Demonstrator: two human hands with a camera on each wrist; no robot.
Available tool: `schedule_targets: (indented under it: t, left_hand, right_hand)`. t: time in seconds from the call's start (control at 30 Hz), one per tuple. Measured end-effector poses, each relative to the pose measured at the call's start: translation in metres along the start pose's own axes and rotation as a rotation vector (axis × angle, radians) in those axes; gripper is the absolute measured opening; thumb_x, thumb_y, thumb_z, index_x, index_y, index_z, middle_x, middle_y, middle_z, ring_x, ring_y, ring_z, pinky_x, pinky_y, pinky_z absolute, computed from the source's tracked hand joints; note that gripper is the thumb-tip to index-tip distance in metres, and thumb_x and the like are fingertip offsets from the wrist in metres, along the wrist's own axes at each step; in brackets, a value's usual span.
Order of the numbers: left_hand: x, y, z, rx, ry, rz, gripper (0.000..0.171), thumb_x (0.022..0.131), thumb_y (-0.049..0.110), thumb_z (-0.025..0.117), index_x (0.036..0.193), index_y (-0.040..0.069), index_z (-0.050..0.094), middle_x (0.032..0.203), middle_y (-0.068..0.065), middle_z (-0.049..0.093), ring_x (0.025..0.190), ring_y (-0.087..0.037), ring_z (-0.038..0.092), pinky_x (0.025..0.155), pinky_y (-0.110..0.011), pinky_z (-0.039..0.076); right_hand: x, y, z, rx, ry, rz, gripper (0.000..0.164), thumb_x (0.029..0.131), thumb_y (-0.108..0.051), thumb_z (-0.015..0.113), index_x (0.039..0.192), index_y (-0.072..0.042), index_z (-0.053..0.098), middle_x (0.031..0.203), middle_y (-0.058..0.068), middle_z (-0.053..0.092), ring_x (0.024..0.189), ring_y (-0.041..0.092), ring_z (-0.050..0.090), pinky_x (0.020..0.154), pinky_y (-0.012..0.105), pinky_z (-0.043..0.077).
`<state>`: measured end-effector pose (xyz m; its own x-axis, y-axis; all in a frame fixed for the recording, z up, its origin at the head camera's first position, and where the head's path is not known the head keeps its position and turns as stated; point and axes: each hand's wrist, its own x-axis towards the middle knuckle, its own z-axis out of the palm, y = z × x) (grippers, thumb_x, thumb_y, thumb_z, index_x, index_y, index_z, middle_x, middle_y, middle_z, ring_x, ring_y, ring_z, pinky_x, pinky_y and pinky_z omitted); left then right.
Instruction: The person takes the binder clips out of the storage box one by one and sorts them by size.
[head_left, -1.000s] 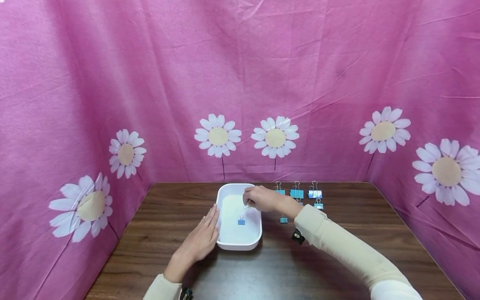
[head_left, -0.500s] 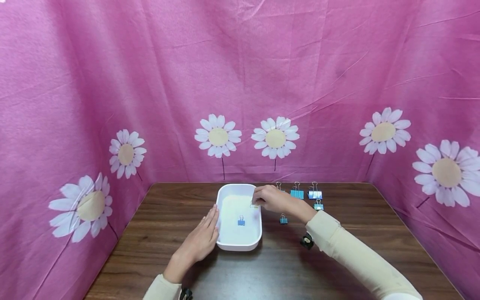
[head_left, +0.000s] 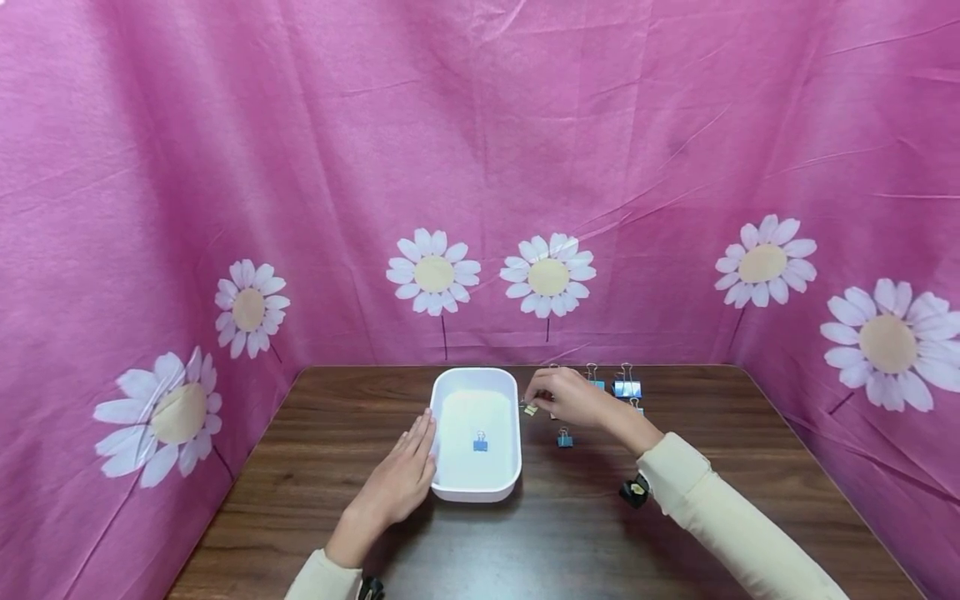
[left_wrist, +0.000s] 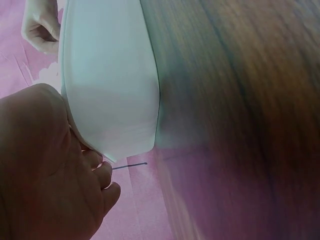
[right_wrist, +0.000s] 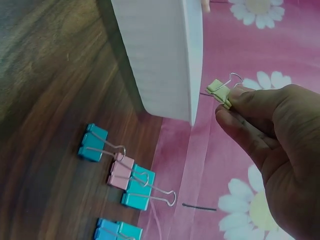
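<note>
In the right wrist view my right hand point(right_wrist: 290, 125) pinches a small yellow binder clip point(right_wrist: 219, 93) between thumb and finger, its wire handles sticking out. From the head, that hand point(head_left: 566, 398) and the clip point(head_left: 531, 410) are just right of the white tray point(head_left: 476, 496), above the table. A blue binder clip point(head_left: 480, 446) lies inside the tray. My left hand point(head_left: 401, 475) rests against the tray's left side with straight fingers; the left wrist view also shows this hand point(left_wrist: 45, 160) along the tray wall point(left_wrist: 112, 75).
Several binder clips lie on the table right of the tray: a small teal one point(head_left: 565, 442) nearer me, and a shiny blue one point(head_left: 627, 389) at the back. A pink clip point(right_wrist: 121, 171) sits between teal ones. My right hand partly covers this group. A pink flowered cloth point(head_left: 480, 167) hangs behind the table.
My right hand has moved right, from above the tray to beyond its right rim, holding the yellow binder clip. The left hand, tray and blue clip stay as they were.
</note>
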<state>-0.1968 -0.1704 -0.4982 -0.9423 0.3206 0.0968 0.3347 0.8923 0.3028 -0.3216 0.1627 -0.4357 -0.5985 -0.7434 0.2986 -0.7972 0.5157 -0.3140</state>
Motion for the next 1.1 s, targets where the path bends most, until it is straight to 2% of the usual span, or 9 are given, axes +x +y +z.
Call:
schedule_targets:
  t: [0.17, 0.37, 0.47, 0.7, 0.97, 1.1]
  left_hand:
    - [0.001, 0.000, 0.000, 0.009, 0.004, -0.001, 0.059, 0.115, 0.024, 0.039, 0.166, -0.003, 0.028, 0.178, -0.016, 0.020, 0.165, -0.030, 0.024, 0.134, -0.049, 0.027]
    - [0.000, 0.000, -0.001, 0.023, 0.008, -0.004, 0.059, 0.116, 0.025, 0.038, 0.166, -0.003, 0.029, 0.178, -0.016, 0.020, 0.165, -0.030, 0.024, 0.134, -0.049, 0.027]
    - [-0.001, 0.000, -0.001, 0.031, 0.007, -0.003, 0.059, 0.115, 0.025, 0.039, 0.166, -0.004, 0.030, 0.178, -0.017, 0.022, 0.164, -0.032, 0.026, 0.134, -0.050, 0.029]
    - [-0.002, 0.003, -0.001, 0.056, 0.025, 0.004, 0.059, 0.115, 0.025, 0.041, 0.164, -0.005, 0.032, 0.176, -0.018, 0.025, 0.164, -0.033, 0.027, 0.134, -0.050, 0.028]
    - [-0.001, 0.004, -0.001, 0.082, 0.047, 0.009, 0.059, 0.114, 0.024, 0.042, 0.163, -0.006, 0.034, 0.175, -0.019, 0.028, 0.163, -0.034, 0.029, 0.134, -0.050, 0.028]
    - [0.000, 0.004, -0.002, 0.088, 0.049, 0.010, 0.059, 0.114, 0.025, 0.042, 0.163, -0.006, 0.035, 0.175, -0.019, 0.029, 0.163, -0.034, 0.030, 0.134, -0.050, 0.029]
  right_hand:
    - [-0.011, 0.004, -0.002, -0.018, 0.039, 0.016, 0.010, 0.093, -0.002, 0.078, 0.098, -0.010, 0.081, 0.097, -0.002, 0.075, 0.086, 0.009, 0.069, 0.076, 0.028, 0.062]
    - [-0.025, 0.010, -0.004, -0.030, 0.087, 0.016, 0.013, 0.092, -0.001, 0.078, 0.093, -0.014, 0.079, 0.092, -0.005, 0.073, 0.082, 0.006, 0.065, 0.074, 0.031, 0.060]
    - [-0.032, 0.011, -0.004, -0.022, 0.100, 0.054, 0.013, 0.093, -0.002, 0.078, 0.093, -0.015, 0.079, 0.091, -0.006, 0.073, 0.082, 0.004, 0.065, 0.074, 0.030, 0.060]
    - [-0.051, 0.016, -0.005, 0.036, 0.140, 0.144, 0.007, 0.096, -0.007, 0.077, 0.096, -0.014, 0.079, 0.094, 0.000, 0.076, 0.085, 0.006, 0.068, 0.076, 0.027, 0.063]
    - [-0.070, 0.026, -0.008, 0.076, 0.200, 0.230, 0.013, 0.094, -0.001, 0.077, 0.095, -0.014, 0.078, 0.091, -0.002, 0.075, 0.082, 0.004, 0.067, 0.073, 0.029, 0.063]
    - [-0.081, 0.032, -0.008, 0.077, 0.241, 0.246, 0.012, 0.094, -0.001, 0.078, 0.094, -0.013, 0.078, 0.090, 0.002, 0.076, 0.080, 0.004, 0.068, 0.071, 0.026, 0.063]
